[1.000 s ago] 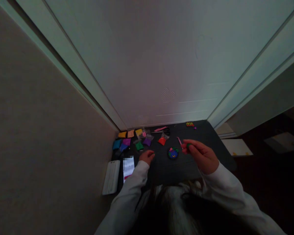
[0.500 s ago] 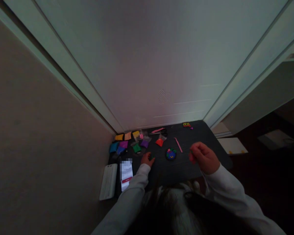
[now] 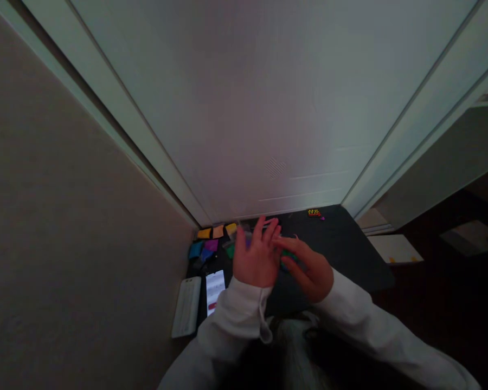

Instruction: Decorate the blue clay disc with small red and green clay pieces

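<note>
Dark tabletop (image 3: 337, 238) against pale wall (image 3: 244, 108); left hand (image 3: 257, 260) spread above, right hand (image 3: 309, 270) touching it, grip unclear.

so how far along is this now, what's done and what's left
Probably partway. The small yellow-and-red piece at the far edge looks done, sitting apart. In hand, the right hand works at the spread fingers of the left hand; whatever is between them is too blurred to tell. The green work behind the right hand is mostly hidden, so what's left on it is unclear.
</note>
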Demonstrator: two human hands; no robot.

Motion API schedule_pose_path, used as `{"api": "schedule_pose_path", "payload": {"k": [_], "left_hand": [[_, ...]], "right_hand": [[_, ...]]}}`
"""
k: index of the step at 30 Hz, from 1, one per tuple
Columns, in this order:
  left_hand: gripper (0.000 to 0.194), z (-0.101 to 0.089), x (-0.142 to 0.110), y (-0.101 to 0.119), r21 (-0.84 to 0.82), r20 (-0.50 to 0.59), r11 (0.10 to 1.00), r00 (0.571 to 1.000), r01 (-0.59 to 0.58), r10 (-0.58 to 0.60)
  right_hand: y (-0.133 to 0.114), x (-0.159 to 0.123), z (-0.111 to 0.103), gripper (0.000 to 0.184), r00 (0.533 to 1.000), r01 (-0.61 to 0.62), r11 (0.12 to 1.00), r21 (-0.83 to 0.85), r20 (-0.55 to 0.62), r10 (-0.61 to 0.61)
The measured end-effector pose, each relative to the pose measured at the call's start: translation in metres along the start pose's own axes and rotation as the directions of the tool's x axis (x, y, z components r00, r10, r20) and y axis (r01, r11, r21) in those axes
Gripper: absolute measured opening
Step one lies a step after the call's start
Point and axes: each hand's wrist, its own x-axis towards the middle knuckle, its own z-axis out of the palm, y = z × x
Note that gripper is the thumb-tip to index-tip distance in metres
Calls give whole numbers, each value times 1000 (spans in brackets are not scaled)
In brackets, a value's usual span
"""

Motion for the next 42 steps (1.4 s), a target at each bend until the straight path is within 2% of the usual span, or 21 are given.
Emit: {"api": "schedule_pose_path", "payload": {"k": [2,4,7,9,11,14,21,24,28,32,35,38,42], "left_hand": [[64,15,-6,1,-177,19,982,998,61,-59],[62,20,-4,2,-323,0,943,997,76,-81],[63,17,4,3,-492,-1,865,993,101,-117],[62,15,8,2,-546,27,829,991,126,-133],[61,14,9,1,-560,40,819,992,123,-121],[59,18,8,3,-555,-11,831,998,49,-66],[60,32,0,11,-482,-145,869,988,-111,46],[59,34,-2,13,-471,-169,867,981,-164,94],[60,34,-4,15,-490,-133,864,989,-116,58],[61,35,-6,15,-513,-120,848,989,-133,83],[63,34,-6,15,-537,-108,836,992,-116,68],[64,31,-4,11,-576,-49,816,999,-36,9],[65,26,-1,1,-622,62,776,995,102,-81]], "right_hand": [[-5,1,6,38,993,120,982,-144,41,-115],[-4,-1,10,39,981,194,950,-244,64,-184],[2,-5,10,44,971,240,905,-350,72,-230],[4,-7,7,48,974,227,887,-403,76,-214],[5,-9,4,49,982,191,876,-443,80,-173],[4,-11,2,50,989,150,876,-459,68,-133],[6,-12,5,55,992,125,901,-415,38,-121],[3,-10,6,57,990,138,904,-404,55,-126],[-1,-9,6,57,985,170,905,-391,87,-148],[-1,-9,5,57,988,152,905,-397,56,-141],[-1,-9,6,59,981,192,902,-386,83,-174],[-1,-7,10,60,972,237,905,-352,88,-220],[-4,-5,8,58,973,232,929,-288,65,-223]]}}
